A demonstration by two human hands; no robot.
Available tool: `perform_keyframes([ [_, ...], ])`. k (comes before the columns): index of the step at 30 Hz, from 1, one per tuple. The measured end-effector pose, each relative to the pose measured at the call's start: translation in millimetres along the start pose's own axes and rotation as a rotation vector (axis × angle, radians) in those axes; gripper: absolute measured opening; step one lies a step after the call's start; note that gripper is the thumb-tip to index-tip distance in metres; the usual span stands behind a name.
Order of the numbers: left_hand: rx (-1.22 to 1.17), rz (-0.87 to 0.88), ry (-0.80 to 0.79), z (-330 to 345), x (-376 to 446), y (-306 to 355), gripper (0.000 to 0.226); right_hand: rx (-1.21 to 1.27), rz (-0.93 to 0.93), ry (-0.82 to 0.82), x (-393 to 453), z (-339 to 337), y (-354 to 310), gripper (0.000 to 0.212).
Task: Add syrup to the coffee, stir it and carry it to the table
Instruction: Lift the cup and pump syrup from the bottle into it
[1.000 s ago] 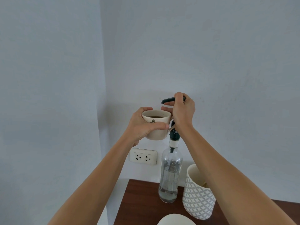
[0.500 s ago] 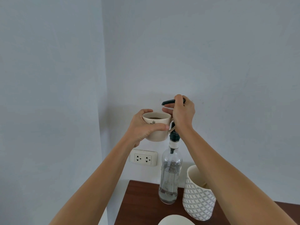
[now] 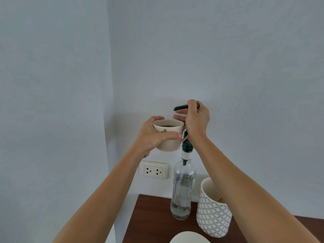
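My left hand [image 3: 154, 135] grips a cream mug [image 3: 169, 135] with dark coffee in it, holding it in the air just under the spout of a black pump. My right hand [image 3: 196, 121] is closed over the black pump head [image 3: 180, 107], which tops a tall clear glass syrup bottle [image 3: 182, 188]. The bottle stands upright on the brown wooden tabletop [image 3: 150, 218] and holds only a little clear syrup at the bottom. The mug's handle faces right, next to the bottle's neck.
A white-and-grey patterned ceramic container [image 3: 213, 213] stands right of the bottle. A white rounded dish rim [image 3: 189, 238] shows at the bottom edge. A wall socket [image 3: 154, 170] sits on the pale wall behind; a wall corner runs at the left.
Both hands, mug and pump head sit slightly lower in the view than a second ago; their relation to each other is the same.
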State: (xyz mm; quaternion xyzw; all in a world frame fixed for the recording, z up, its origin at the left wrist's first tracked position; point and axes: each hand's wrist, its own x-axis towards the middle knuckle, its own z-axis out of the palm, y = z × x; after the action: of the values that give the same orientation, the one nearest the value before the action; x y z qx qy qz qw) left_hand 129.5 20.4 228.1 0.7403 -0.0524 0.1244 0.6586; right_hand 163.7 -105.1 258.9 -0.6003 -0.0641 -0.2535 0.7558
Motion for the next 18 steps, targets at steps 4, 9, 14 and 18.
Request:
perform_keyframes([
  [4, 0.002, -0.002, -0.004, -0.3, 0.8, 0.7, 0.101, -0.002, -0.002, 0.002, -0.2, -0.1, 0.3, 0.021],
  [9, 0.0, -0.001, -0.005, -0.4, 1.3, 0.1, 0.106, -0.012, 0.003, 0.002, 0.5, -0.1, 1.2, 0.021],
  [14, -0.001, -0.013, -0.004, -1.2, 1.8, -1.4, 0.095, -0.017, -0.001, 0.001, -0.3, -0.1, 1.1, 0.022],
  [18, 0.005, -0.01, -0.003, -0.8, 1.8, -0.5, 0.1, -0.019, -0.003, 0.0, -0.3, -0.1, 0.8, 0.021],
])
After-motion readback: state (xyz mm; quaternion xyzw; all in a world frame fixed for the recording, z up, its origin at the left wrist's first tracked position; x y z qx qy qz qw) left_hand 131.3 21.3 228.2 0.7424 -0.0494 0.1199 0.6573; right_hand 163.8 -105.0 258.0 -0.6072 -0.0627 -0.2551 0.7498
